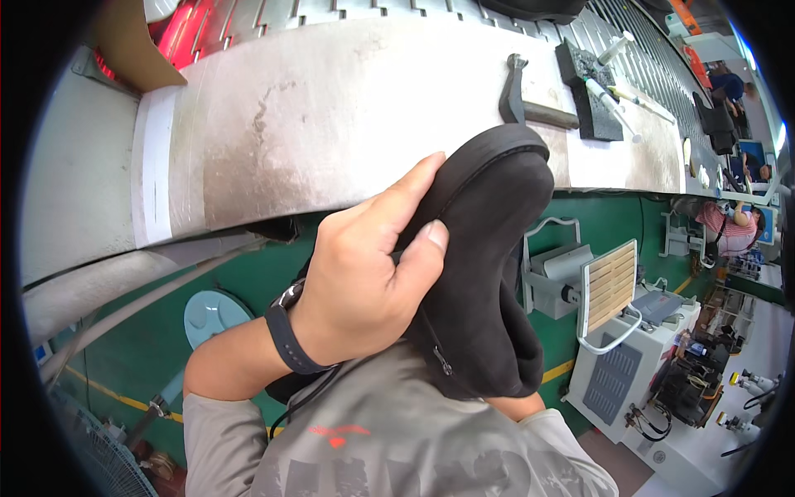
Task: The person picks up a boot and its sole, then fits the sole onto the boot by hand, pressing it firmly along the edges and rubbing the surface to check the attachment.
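Observation:
My left hand [364, 282] grips a black suede boot [484, 273] close to my chest. Its fingers wrap over the boot's upper edge and the thumb presses on the side. A dark band circles the left wrist [290, 335]. A zip pull hangs on the boot's side [441, 362]. The boot is held up in front of the grey workbench [331, 124]. Only a bit of my right forearm [515, 406] shows below the boot. The right hand itself is hidden behind or inside the boot.
On the bench lie a hammer [530, 103] and black foam blocks with white pens [596, 91]. A white machine with a slatted wooden panel [609, 286] stands at the right on the green floor. A pale blue round stool [214, 313] is lower left. Other people work far right [733, 224].

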A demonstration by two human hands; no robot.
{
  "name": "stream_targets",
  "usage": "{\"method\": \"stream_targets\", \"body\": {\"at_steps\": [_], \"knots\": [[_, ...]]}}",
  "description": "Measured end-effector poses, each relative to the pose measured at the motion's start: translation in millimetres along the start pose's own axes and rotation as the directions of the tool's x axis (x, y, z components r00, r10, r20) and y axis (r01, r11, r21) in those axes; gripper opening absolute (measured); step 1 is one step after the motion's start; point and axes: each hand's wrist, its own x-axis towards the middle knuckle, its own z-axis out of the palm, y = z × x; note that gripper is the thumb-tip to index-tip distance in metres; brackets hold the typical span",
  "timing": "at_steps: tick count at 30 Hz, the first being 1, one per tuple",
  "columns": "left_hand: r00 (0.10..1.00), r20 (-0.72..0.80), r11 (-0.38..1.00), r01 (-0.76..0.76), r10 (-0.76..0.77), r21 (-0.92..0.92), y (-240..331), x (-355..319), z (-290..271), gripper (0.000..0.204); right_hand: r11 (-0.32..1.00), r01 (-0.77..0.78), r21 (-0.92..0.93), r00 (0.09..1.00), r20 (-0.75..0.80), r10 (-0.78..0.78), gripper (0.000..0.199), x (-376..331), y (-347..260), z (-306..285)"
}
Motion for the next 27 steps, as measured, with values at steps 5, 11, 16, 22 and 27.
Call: {"method": "stream_targets", "body": {"at_steps": [5, 11, 16, 22, 27], "knots": [[0.972, 0.101, 0.977, -0.208, 0.211, -0.039, 10, 28, -11, 0.122, 0.787, 0.405, -0.466, 0.914, 0.227, -0.336, 0.039, 6, 15, -33], [0.876, 0.143, 0.882, -0.469, 0.461, 0.031, 8, 37, -9, 0.135, -0.06, 0.538, -0.841, 0.506, 0.378, -0.775, 0.044, 33, 41, -31], [0.837, 0.274, 0.846, -0.518, 0.473, 0.124, 19, 39, -34, 0.123, 0.472, 0.509, -0.72, 0.843, 0.303, -0.445, 0.062, -8, -11, -15], [0.923, 0.257, 0.903, -0.35, 0.286, 0.248, 64, 62, -59, 0.12, 0.504, 0.618, -0.603, 0.758, 0.286, -0.586, 0.056, 40, -37, -9], [0.917, 0.289, 0.91, -0.345, 0.274, 0.231, 77, 89, -53, 0.089, -0.159, 0.625, -0.764, 0.285, 0.413, -0.865, 0.052, 135, -25, 1]]}}
